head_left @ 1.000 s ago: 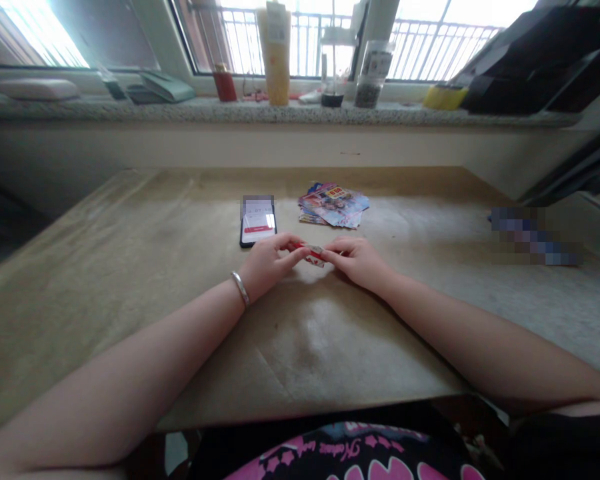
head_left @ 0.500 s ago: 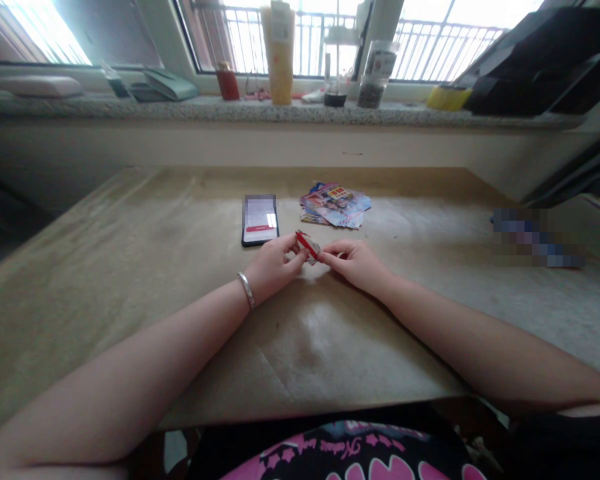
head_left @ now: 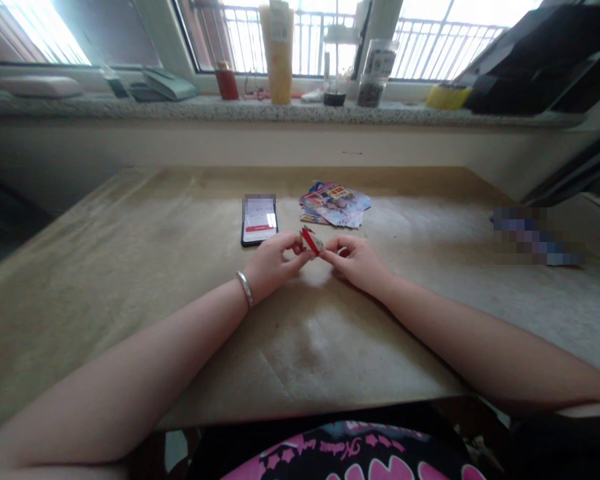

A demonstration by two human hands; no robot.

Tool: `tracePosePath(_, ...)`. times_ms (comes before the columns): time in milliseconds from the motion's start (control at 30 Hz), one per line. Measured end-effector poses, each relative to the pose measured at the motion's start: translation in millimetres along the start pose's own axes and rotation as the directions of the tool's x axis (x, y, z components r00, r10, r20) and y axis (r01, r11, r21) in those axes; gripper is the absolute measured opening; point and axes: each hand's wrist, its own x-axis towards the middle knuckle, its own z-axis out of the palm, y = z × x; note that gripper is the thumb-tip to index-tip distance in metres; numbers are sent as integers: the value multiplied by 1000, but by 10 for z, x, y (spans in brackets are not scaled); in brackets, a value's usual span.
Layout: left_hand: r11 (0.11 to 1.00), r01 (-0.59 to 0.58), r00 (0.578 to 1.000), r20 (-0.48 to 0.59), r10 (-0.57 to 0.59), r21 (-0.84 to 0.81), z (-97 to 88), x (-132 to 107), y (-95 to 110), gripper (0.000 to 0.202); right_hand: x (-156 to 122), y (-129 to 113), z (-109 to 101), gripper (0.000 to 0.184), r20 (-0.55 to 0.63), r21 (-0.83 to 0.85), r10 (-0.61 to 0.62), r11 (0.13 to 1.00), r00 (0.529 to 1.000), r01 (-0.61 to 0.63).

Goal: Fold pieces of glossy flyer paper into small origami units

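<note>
A small folded red and white paper piece (head_left: 311, 241) is pinched between both hands over the middle of the tan table (head_left: 130, 280). My left hand (head_left: 275, 261), with a silver bracelet at the wrist, grips its left side with curled fingers. My right hand (head_left: 356, 260) pinches its right side with thumb and fingertips. The paper stands tilted, raised a little above the table top.
A black phone (head_left: 259, 221) with a lit screen lies just behind my left hand. A fanned pile of colourful printed cards (head_left: 336, 204) lies behind my right hand. Bottles, jars and a red cup (head_left: 227, 81) line the stone windowsill. A blurred object (head_left: 535, 235) lies at the right.
The red and white paper has been turned from lying flat between the fingers to standing tilted on edge, and both hands have lifted slightly.
</note>
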Motion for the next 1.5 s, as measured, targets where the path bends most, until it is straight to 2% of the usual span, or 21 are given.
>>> tracePosePath(267,998,42,995,92,-46,44,4,-15,-20,23,6,14,1,25,32,59,25,998,999,-26)
tracePosePath(467,989,-46,994,109,31,139,11,-2,-24,21,13,-3,2,27,70,85,54,995,996,-59)
tracePosePath(667,975,-88,988,145,59,202,17,16,-41,21,7,-47,-5,25,87,-4,37,999,996,-37)
tracePosePath(933,986,-132,980,164,114,102,26,15,-45,24,12,-19,-13,19,115,-27,-25,999,993,28)
tracePosePath(1167,997,-57,987,153,49,45,24,16,-30,16,8,-27,-43,17,11,-172,-161,972,987,160)
tracePosePath(1333,998,-60,998,25,61,-37,8,15,-33,16,-17,-19,-50,14,23,-277,-242,931,970,239)
tracePosePath(1500,989,-16,999,39,22,-145,-9,23,-63,23,-34,-32,-54,15,56,-327,-291,898,955,293)
